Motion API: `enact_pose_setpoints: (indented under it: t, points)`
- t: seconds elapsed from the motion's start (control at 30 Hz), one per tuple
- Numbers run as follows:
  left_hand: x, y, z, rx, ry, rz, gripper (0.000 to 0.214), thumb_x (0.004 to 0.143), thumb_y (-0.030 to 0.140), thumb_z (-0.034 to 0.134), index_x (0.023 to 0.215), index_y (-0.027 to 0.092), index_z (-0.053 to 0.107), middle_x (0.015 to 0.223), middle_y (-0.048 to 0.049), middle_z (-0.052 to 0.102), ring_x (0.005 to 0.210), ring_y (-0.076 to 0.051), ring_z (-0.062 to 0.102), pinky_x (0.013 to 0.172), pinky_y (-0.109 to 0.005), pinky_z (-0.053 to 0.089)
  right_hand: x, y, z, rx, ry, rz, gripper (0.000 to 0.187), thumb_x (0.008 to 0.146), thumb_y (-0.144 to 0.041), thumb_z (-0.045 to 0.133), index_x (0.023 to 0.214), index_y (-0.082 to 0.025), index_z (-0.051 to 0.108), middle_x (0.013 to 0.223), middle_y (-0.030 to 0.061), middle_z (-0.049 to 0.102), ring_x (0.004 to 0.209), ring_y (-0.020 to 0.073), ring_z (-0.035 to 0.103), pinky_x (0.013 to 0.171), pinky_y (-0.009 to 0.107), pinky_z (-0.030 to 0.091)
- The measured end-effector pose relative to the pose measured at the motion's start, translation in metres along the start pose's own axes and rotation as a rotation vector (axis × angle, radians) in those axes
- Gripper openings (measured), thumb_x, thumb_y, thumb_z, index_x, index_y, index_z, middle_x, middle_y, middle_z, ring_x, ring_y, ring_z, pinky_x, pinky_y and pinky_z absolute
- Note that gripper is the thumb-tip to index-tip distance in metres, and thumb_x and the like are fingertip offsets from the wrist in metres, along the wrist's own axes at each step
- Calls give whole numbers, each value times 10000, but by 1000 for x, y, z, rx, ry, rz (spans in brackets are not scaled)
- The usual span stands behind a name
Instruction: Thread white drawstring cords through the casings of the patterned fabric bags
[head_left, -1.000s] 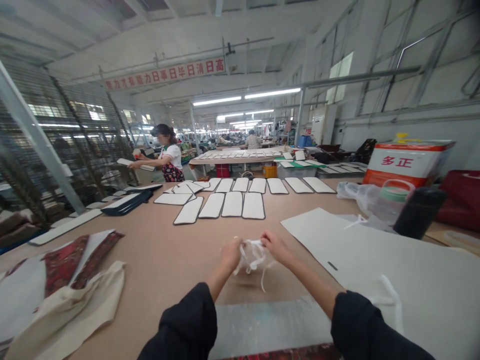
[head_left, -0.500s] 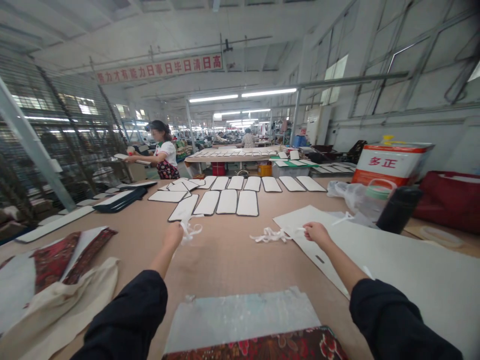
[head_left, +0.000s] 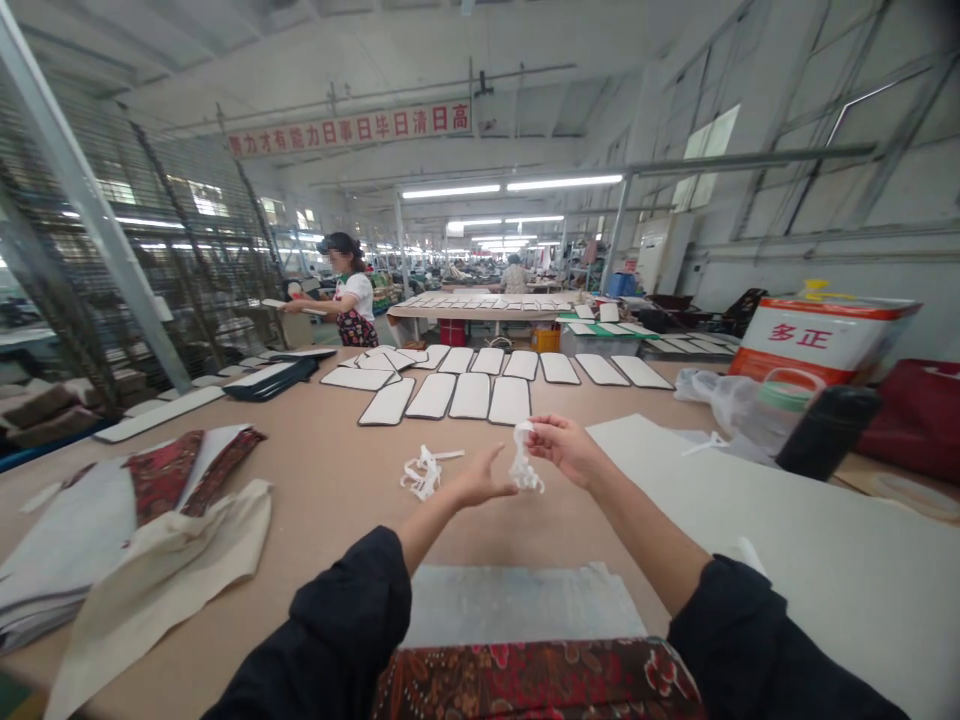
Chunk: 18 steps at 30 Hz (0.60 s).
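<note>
My right hand (head_left: 568, 450) pinches a bunch of crumpled white tape strips (head_left: 524, 462) between thumb and fingers, lifted over the tan table. My left hand (head_left: 480, 478) reaches toward the bunch from the left; its thumb and fingers are spread, with nothing visible between them. Another tangle of white strips (head_left: 424, 474) lies on the table to the left of my left hand. Close to my body lies a dark red floral fabric piece (head_left: 540, 680), with a pale translucent sheet (head_left: 517, 603) beyond it.
Several white panels with dark edges (head_left: 470, 396) lie in rows farther back. Floral and cream fabric (head_left: 172, 560) lies at left. A large white sheet (head_left: 787, 530), a black bottle (head_left: 829, 432) and a tin can (head_left: 821, 335) are at right. A co-worker (head_left: 351, 293) stands beyond the table at left.
My right hand has moved left, carrying the white strips up off the table. My left hand has let go of its strips, opened and moved right, toward my right hand. The view has turned slightly left.
</note>
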<state>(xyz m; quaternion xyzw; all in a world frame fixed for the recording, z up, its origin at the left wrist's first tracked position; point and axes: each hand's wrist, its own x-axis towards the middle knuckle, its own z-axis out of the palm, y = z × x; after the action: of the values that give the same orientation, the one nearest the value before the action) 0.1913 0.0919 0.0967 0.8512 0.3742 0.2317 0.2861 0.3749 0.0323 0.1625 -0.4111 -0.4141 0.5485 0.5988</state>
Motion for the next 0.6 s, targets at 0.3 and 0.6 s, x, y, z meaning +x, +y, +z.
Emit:
enact_pose_setpoints:
  t: [0.3,0.6]
  points:
    - [6,15,8,-352,126,-188,210,776,233,423,781,107,591,715,-51,628,667,-131,566,631,-234,426,14,36,-9,-94,211,-113,384,641,-334,682,986,-235,544,1121,48,579,1010,179,546,784,309,459]
    - [-15,-11,30,-381,47,-362,159,712,238,544,773,101,598,599,-7,571,574,-122,514,556,-224,382,19,148,-47,-999,322,106,294,620,-159,596,913,-146,574,1006,119,612,1028,232,521,822,297,396]
